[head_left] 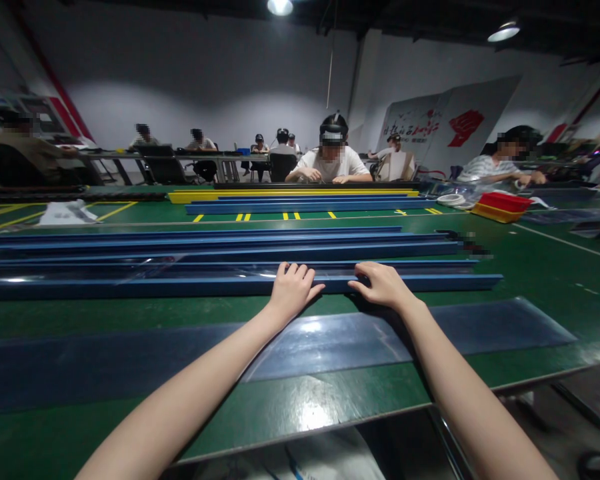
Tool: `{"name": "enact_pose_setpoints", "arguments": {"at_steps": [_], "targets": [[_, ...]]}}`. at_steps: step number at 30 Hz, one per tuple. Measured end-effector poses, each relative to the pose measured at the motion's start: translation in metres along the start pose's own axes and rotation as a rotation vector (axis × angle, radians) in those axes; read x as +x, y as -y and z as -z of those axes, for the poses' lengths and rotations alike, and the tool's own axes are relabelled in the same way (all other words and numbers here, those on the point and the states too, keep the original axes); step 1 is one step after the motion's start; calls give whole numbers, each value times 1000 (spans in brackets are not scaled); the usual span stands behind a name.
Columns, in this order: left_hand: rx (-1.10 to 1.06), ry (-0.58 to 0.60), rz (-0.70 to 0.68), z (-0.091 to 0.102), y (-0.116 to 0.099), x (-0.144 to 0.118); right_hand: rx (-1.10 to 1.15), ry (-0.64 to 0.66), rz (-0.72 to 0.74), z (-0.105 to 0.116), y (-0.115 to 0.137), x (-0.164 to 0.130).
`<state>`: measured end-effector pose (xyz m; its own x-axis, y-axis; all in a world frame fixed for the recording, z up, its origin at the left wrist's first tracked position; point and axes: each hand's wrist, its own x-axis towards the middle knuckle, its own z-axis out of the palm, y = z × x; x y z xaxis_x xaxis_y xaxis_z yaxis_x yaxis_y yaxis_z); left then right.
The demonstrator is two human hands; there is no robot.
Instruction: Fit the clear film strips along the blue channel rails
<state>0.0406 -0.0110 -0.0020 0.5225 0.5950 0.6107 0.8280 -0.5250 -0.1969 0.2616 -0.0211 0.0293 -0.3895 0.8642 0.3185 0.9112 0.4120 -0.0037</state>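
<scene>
blue rail [130,287]: nearest of several on green worktop [80,313], long axis left-right, right end pointing right | left hand [291,291]: flat on rail, fingers spread, no grasp | right hand [383,285]: just beside, fingers laid on rail, not clenched | dark sheet [480,327]: lying nearer the edge

Head-worn view, forward-down over bench [330,393]

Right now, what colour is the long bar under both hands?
Blue bar, head view.
</scene>
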Motion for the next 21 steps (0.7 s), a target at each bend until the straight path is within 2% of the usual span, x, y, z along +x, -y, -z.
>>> {"name": "enact_pose_setpoints", "arguments": {"at_steps": [8, 21], "targets": [[-3, 8, 3, 1, 0, 0, -20, -48, 72, -8, 11, 4], [9, 19, 4, 1, -1, 0, -19, -50, 54, -4, 10, 6]]}}
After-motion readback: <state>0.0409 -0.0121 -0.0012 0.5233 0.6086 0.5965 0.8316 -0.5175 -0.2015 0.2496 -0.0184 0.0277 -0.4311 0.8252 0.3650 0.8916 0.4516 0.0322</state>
